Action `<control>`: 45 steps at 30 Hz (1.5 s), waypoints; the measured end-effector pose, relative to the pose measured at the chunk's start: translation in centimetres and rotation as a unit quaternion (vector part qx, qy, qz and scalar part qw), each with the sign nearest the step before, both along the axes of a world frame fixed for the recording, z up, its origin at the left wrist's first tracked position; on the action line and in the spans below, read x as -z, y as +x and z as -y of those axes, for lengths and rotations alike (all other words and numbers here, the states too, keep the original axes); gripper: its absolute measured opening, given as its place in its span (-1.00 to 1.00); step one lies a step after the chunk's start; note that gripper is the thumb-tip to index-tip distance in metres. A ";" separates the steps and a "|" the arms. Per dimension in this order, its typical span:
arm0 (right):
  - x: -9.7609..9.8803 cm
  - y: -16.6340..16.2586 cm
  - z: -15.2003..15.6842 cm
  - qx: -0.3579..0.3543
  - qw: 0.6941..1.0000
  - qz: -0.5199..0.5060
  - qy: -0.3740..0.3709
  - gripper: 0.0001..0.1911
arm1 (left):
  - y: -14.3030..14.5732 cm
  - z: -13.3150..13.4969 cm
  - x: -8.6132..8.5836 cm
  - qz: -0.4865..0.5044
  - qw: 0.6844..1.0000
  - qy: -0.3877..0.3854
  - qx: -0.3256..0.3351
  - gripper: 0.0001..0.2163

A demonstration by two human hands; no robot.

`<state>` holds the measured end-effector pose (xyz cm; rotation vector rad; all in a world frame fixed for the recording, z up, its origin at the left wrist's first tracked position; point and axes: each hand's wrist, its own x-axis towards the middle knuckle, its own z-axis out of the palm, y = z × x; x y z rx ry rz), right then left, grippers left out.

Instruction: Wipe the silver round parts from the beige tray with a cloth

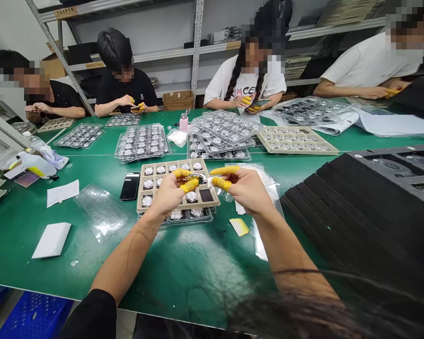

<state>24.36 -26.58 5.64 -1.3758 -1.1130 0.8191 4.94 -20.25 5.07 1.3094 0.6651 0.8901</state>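
My left hand (pixel 171 193) and my right hand (pixel 245 188) meet over a beige compartment tray (pixel 141 207) of small round silver parts. Both hands wear yellow finger cots. Together they pinch one small round silver part (pixel 198 178) just above the tray's right side. My left thumb and forefinger close on it from the left. My right hand grips its right edge, with the forefinger stretched out above. A clear plastic tray with more parts lies under the beige one.
A black phone (pixel 130 186) lies left of the tray. White paper pieces (pixel 52 240) and a clear film sheet (pixel 101 212) lie at the left. Black foam trays (pixel 367 212) stack at the right. Several clear trays (pixel 143 141) fill the far table, where other people work.
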 end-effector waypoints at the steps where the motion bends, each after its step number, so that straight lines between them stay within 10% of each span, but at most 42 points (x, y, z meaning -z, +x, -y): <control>1: 0.0 0.0 0.0 0.005 1.000 -0.006 -0.001 -0.34 | -0.1 0.0 -0.1 -0.006 0.999 0.033 0.015 -0.58; 7: -0.4 -0.7 0.2 -0.024 0.998 -0.057 -0.018 -0.29 | -0.6 1.0 -1.0 -0.089 0.954 0.255 0.127 -0.89; 20: -0.9 0.0 0.6 -0.030 0.998 0.008 0.046 -0.48 | 1.0 0.8 0.5 0.075 0.995 -0.057 -0.015 -0.57; 25: -1.1 1.0 1.1 0.037 0.988 0.140 0.062 -0.51 | 0.4 0.4 0.1 0.046 0.997 -0.066 -0.004 -0.52; 33: -1.5 0.1 1.2 -0.002 0.999 0.004 0.044 -0.43 | -0.1 1.1 -0.3 0.051 0.984 -0.025 0.171 -0.70; 45: -1.1 -1.4 1.0 -0.152 0.975 -0.152 -0.051 -0.21 | 0.6 0.9 -0.6 0.137 0.983 -0.117 -0.025 -0.48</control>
